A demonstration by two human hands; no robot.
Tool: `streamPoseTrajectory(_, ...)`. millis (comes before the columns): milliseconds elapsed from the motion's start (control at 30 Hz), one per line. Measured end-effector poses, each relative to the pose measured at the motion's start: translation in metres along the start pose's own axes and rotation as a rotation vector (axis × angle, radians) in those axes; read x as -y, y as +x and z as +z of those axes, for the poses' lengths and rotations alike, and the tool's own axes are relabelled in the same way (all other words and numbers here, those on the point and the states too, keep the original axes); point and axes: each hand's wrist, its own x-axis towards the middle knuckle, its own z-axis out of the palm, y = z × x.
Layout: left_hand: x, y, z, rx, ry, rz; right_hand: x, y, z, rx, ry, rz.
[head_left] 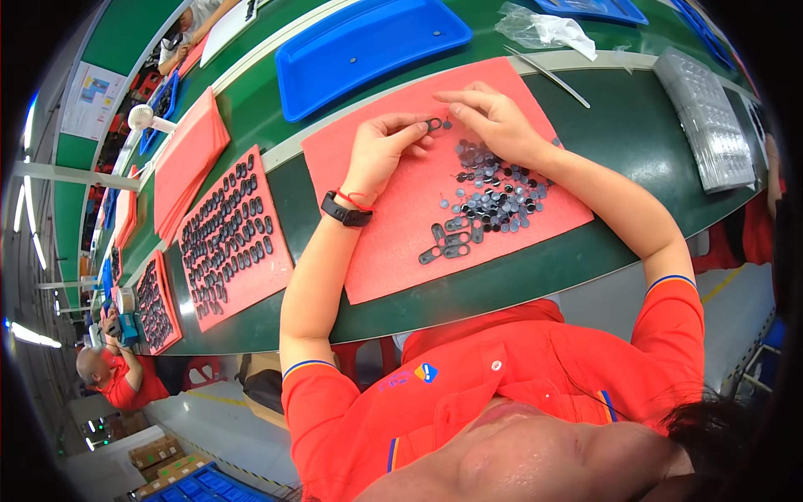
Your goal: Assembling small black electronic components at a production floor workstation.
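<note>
My left hand (388, 149), with a dark band on its wrist, pinches a small black oval part with a hole (433, 125) between thumb and fingertips. Close to that part is a small grey disc (447, 125). My right hand (500, 125) is just right of it, fingers stretched and apart, with nothing visible in them. Below the right hand, a heap of small round grey and black discs (502, 197) covers part of the pink foam sheet (376, 243). Several more black oval parts (456, 238) lie at the near side of the heap.
Left of me, another pink sheet holds rows of black oval parts (226, 238). Stacked pink sheets (192, 163) stand beyond it. A blue tray (301, 88) is at the back, tweezers (548, 77) and clear plastic trays (707, 121) at the right. Co-workers sit farther left.
</note>
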Motion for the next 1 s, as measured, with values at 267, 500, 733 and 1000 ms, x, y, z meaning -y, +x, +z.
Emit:
streamPoseTrajectory(267,0.0009,-0.0022,0.0037,0.045,0.022,0.016,0.0059,-0.0041,0.0035,0.038,0.044,0.04)
streamPoseTrajectory(500,-0.0004,-0.001,0.0052,0.031,0.012,0.014,0.0075,-0.002,0.0039,-0.004,0.017,-0.001)
streamPoseTrajectory(733,0.0027,-0.0001,0.0056,0.017,0.003,0.021,0.0067,-0.0033,0.0063,-0.006,-0.049,-0.018)
streamPoseTrajectory(1000,0.0019,-0.0021,0.0094,0.002,0.054,0.047,0.0038,-0.0031,0.0073,-0.032,-0.153,-0.057)
